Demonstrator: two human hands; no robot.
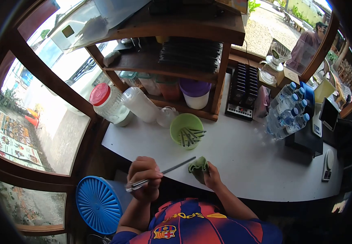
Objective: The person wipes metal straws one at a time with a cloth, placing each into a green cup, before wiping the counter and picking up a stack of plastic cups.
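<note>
The green tub [177, 122] on the worktop [233, 162] holds several slim metal utensils [190, 137], their ends leaning toward its right rim. Left of the tub stands a red-lidded jar [111, 106], pale contents low inside; behind the tub, on the rack, is a purple-lidded container [195, 95], white below the lid. Capped bottles [286, 116] cluster well to the tub's right.

The rod [179, 164] is thin, straight, shiny metal, tilted, in front of the tub. The left hand [144, 177] has its fingers closed round the lower part, the upper end jutting free toward the green cloth [198, 167] pinched in the fingers of the right hand [213, 178].
</note>
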